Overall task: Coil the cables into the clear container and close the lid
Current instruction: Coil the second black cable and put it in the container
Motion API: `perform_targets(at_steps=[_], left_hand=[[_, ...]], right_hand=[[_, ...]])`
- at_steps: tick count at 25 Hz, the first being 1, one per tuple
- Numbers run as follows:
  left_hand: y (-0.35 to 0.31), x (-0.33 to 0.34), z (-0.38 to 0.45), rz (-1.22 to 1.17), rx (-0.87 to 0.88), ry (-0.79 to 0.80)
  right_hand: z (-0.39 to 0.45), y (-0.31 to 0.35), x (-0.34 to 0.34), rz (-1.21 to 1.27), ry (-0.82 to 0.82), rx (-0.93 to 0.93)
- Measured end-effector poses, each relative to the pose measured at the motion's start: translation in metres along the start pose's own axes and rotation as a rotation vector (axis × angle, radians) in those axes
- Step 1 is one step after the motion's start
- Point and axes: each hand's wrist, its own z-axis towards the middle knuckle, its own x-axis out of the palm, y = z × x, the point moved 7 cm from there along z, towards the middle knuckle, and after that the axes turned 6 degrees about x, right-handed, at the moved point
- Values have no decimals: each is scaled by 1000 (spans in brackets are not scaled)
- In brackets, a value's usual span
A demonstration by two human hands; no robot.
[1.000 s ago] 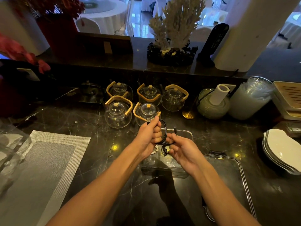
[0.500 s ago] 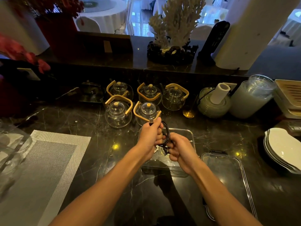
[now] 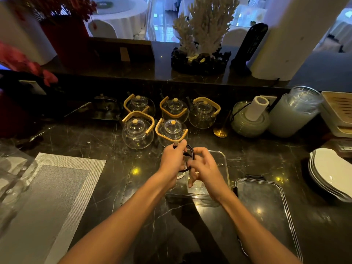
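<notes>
Both hands over the clear container (image 3: 221,159), mid table, a little toward the front edge. Left hand (image 3: 172,161) fingers closed on a coiled black cable (image 3: 190,152); USB plug (image 3: 176,144) sticks up past the thumb. Right hand (image 3: 204,167) just beside it, touching the lower part of the coil; its fingers are loosely curled and half spread, and how firmly they pinch the cable is hidden by the hand. Coil is held above the container's open top, not lying in it. Something white (image 3: 180,176) shows in the container under the hands, too hidden to name.

Clear lid (image 3: 266,206) lies flat on the table just right of the container, toward the front right corner, black latch at its far edge. Container is open.

Five glass teapots (image 3: 137,133) with wooden handles stand behind the container toward the back edge, the nearest close to the left hand. Right of them a gold spoon (image 3: 221,132), a round green jar with a paper roll (image 3: 256,110) on top, then a stack of clear lidded cups (image 3: 294,113). Stack of white plates (image 3: 331,173) at the right edge. Grey woven placemat (image 3: 51,197) at the front left corner. On the raised ledge behind the table stands a white coral ornament (image 3: 206,25) on a dark base.
</notes>
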Motion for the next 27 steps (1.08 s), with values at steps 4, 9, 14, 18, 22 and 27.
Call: perform_targets(at_steps=[4, 9, 14, 18, 22, 27], left_hand=[[-5, 1, 4, -51, -29, 7], [-3, 1, 5, -46, -21, 70], [13, 0, 4, -212, -106, 153], [11, 7, 3, -455, -196, 226], [-1, 16, -1, -543, -155, 331], [-9, 23, -6, -295, -35, 463]], right_hand=[[-8, 13, 0, -366, -274, -194], [-15, 31, 8, -726, -426, -427], [-11, 40, -6, -378, -459, -299], [-10, 44, -17, 127, -350, -92], [-8, 33, -30, 379, -355, 157], [4, 15, -27, 348, -239, 481]])
